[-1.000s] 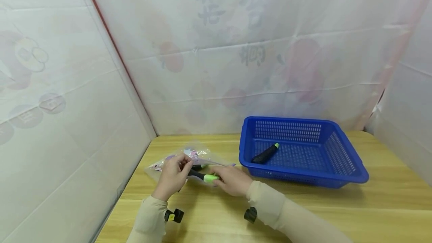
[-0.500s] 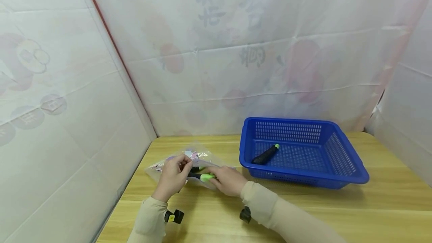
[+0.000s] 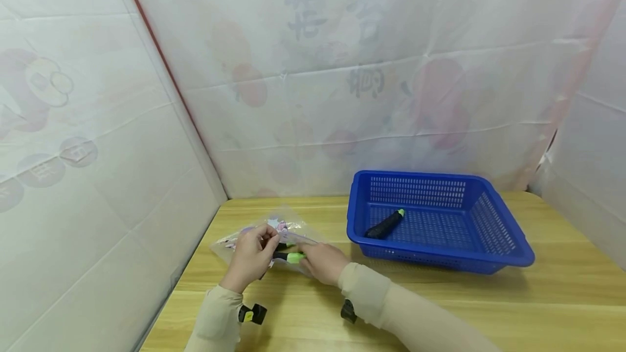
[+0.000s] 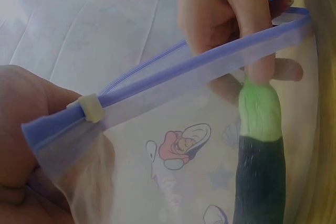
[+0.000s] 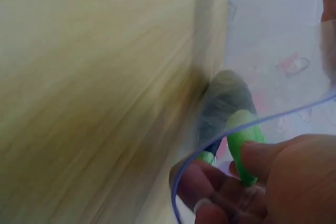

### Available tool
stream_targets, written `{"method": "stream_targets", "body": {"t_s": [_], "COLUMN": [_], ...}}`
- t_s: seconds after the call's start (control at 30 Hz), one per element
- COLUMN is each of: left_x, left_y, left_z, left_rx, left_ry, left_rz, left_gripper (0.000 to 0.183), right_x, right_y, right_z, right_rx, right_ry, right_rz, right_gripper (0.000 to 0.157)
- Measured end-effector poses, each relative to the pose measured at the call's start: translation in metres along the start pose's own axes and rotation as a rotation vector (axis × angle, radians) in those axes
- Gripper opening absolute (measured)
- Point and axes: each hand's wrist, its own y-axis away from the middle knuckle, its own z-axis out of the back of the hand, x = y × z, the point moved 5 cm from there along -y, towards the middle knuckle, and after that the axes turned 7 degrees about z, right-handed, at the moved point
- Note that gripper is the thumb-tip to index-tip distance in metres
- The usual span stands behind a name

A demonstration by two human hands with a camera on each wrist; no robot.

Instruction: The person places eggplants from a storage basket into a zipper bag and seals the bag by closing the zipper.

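Note:
My left hand [image 3: 251, 254] pinches the top corner of a clear zip bag [image 4: 178, 148] with cartoon prints. A cream slider [image 4: 92, 108] sits on its purple zip strip, right by that hand. The bag's mouth gapes towards my right hand [image 3: 325, 261], whose fingers reach inside. They grip the green stem end of a dark eggplant [image 4: 260, 179]; its body lies down in the bag. A second eggplant's green end [image 5: 208, 157] shows beside it in the right wrist view, partly hidden behind the bag film.
Right of the bag stands a blue perforated basket [image 3: 440, 261] holding one dark eggplant [image 3: 385, 225]. The wooden table [image 3: 303, 314] is bounded by white printed sheets [image 3: 313, 102] at the back and sides.
My right hand has moved left with the eggplant, whose green end has slid deeper into the bag's mouth. My left hand stays in place at the bag's corner.

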Motion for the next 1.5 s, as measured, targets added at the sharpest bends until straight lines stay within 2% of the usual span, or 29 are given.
{"method": "stream_targets", "body": {"t_s": [0.17,0.3,0.53,0.63,0.93,1.27,1.5], "left_x": [-0.001,-0.001,-0.001,-0.001,0.0,0.001,0.004], "left_y": [0.0,-0.001,-0.002,-0.003,-0.003,-0.001,0.0], "left_z": [0.0,0.0,0.001,0.001,0.001,0.001,0.0], "left_rx": [-0.006,-0.014,-0.014,-0.02,-0.008,-0.011,-0.009], "left_ry": [-0.007,-0.005,-0.003,-0.005,-0.001,0.005,0.006], "left_rz": [-0.004,-0.007,-0.01,-0.012,-0.005,-0.01,0.006], "left_gripper": [0.016,0.017,0.013,0.013,0.016,0.016,0.015], "right_x": [0.003,0.006,0.011,0.012,0.01,0.013,0.015], "right_y": [-0.004,-0.008,-0.013,-0.013,-0.011,-0.005,0.0], "right_z": [0.0,-0.002,-0.008,-0.007,-0.012,-0.016,-0.014], "right_rx": [-0.043,-0.073,-0.073,-0.097,-0.084,-0.111,-0.115], "right_ry": [0.066,0.124,0.232,0.274,0.213,0.274,0.29], "right_rz": [-0.057,-0.066,-0.07,-0.065,-0.087,-0.029,-0.002], "right_gripper": [0.031,0.028,0.015,0.016,0.026,0.04,0.039]}}
